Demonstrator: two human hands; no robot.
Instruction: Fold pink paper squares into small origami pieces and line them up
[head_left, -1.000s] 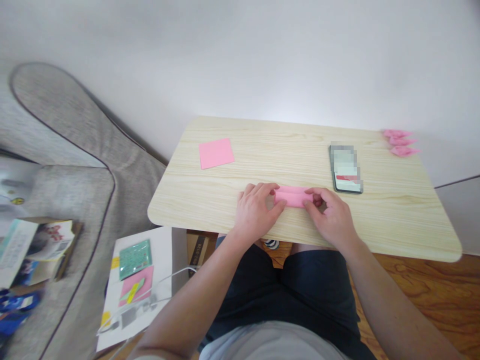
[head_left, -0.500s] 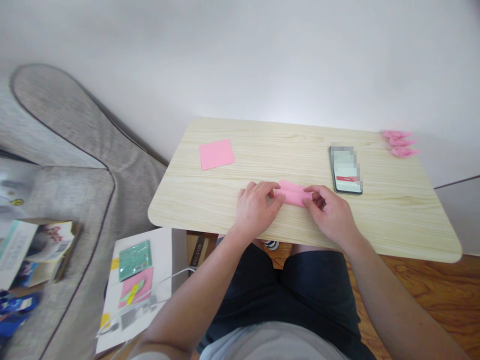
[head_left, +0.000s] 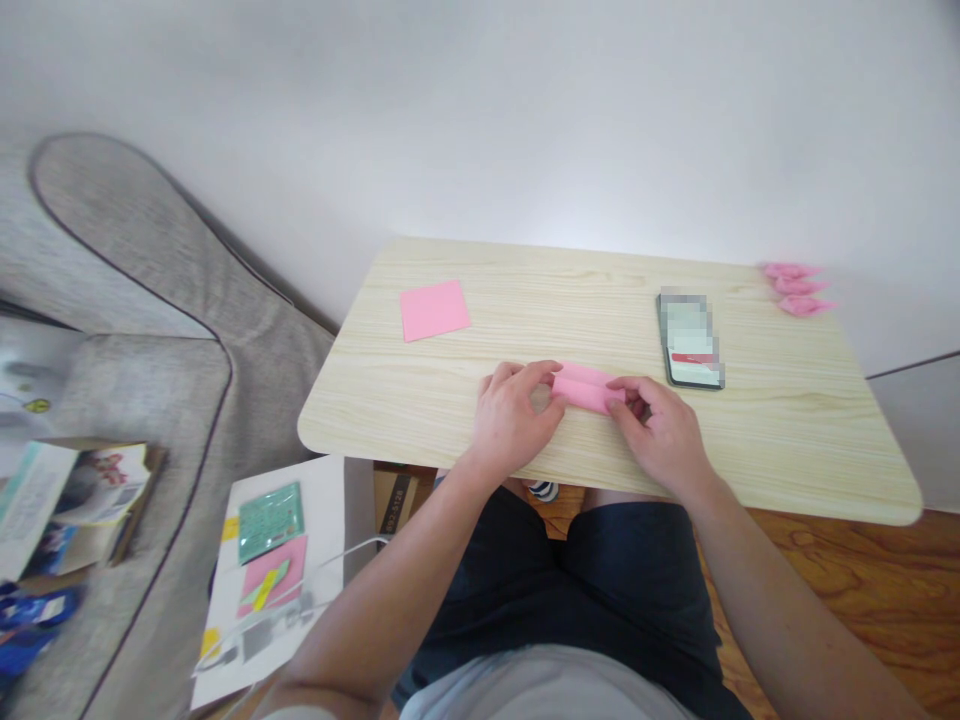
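A folded sheet of pink paper (head_left: 589, 388) lies on the pale wooden table (head_left: 525, 290) near its front edge, with a crease running along its length. My left hand (head_left: 517, 410) pinches the paper's left end between thumb and fingers. At the right end, my right hand (head_left: 660, 425) grips it with the thumb in front and the fingertips on top; its other fingers are curled under. A flat stack of pink paper (head_left: 435, 310) rests farther back on the left. Beyond my right hand lies a phone (head_left: 691, 342) with a lit, partly blurred screen.
Folded pink paper pieces (head_left: 799, 290) sit in a row at the back right corner. A white wall (head_left: 570, 120) borders the table's back. To the left are a grey sofa (head_left: 277, 370) and a white box (head_left: 322, 520) bearing a green packet (head_left: 270, 522), papers and cables.
Both hands stay at the ends of the pink paper, with only slight finger shifts. The left thumb has moved a little. The whole view has shifted very slightly.
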